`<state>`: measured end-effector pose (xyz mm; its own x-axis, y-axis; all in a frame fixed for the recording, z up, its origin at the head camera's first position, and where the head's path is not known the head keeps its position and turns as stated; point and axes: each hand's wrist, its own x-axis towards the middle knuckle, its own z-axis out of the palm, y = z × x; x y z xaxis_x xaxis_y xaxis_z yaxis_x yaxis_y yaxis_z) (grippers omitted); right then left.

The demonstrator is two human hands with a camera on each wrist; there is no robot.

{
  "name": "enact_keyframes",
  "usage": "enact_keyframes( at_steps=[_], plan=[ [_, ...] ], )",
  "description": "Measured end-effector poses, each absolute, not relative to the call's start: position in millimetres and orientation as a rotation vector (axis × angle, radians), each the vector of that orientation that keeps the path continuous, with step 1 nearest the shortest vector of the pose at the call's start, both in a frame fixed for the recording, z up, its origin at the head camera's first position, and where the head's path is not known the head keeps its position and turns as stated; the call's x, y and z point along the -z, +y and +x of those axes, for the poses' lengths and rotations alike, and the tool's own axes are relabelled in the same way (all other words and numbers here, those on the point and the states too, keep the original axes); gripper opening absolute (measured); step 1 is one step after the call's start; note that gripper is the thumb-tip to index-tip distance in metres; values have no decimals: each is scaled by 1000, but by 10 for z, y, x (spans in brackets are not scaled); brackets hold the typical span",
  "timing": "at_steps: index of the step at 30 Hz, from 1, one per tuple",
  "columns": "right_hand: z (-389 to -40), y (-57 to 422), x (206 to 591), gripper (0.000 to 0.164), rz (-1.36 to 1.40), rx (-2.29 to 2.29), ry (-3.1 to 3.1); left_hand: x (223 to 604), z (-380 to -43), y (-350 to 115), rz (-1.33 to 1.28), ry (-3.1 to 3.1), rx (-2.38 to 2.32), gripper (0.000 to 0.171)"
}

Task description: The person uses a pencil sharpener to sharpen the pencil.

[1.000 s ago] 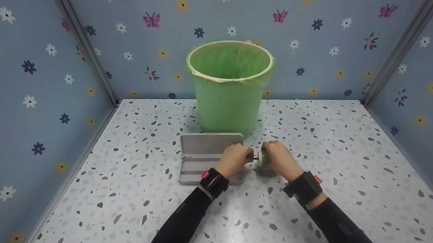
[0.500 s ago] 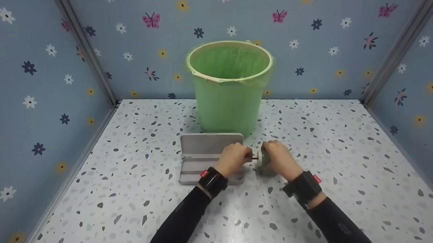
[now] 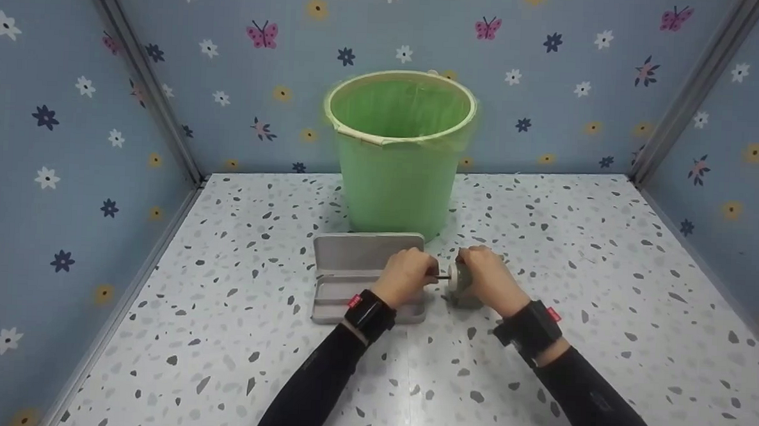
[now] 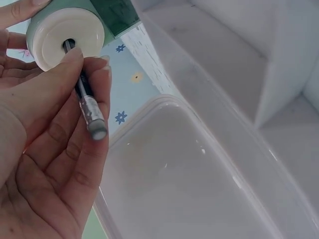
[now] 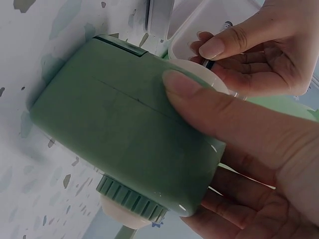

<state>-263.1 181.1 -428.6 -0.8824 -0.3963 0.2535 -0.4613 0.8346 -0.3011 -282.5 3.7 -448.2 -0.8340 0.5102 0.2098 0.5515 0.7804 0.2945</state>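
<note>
My left hand (image 3: pixel 405 277) pinches a short dark pencil (image 4: pixel 91 110) between thumb and fingers. Its eraser end with a silver ferrule points back out of the grip, as the left wrist view shows. The pencil's other end goes into the hole in the round white face of a green pencil sharpener (image 5: pixel 119 114). My right hand (image 3: pixel 493 281) grips that sharpener, thumb along its flat side, fingers behind. A ribbed green knob with a white base (image 5: pixel 132 201) sticks out of the sharpener's side. The sharpener is right beside the speckled tabletop.
An open pale grey pencil case (image 3: pixel 352 253) lies just left of the sharpener, partly under my left hand, its lid raised toward the back. Behind it stands a green bin (image 3: pixel 400 188) with a liner. Patterned blue walls (image 3: pixel 232 72) enclose the speckled table (image 3: pixel 233 335).
My left hand has shifted slightly left, and a little more of the pencil shows between its fingers and the sharpener. The right hand stays in about the same place.
</note>
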Motion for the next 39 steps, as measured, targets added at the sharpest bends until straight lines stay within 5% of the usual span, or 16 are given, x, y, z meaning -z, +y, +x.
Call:
enact_keyframes(
  at_steps=[25, 39],
  plan=[
    [-2638, 1725, 4287, 38, 654, -562, -2886, 4485, -2824, -109, -836, -2902, 586, 8],
    [-2622, 1769, 4253, 39, 632, -539, -2895, 4412, -2814, -810, -728, -2856, 633, 10]
  ],
)
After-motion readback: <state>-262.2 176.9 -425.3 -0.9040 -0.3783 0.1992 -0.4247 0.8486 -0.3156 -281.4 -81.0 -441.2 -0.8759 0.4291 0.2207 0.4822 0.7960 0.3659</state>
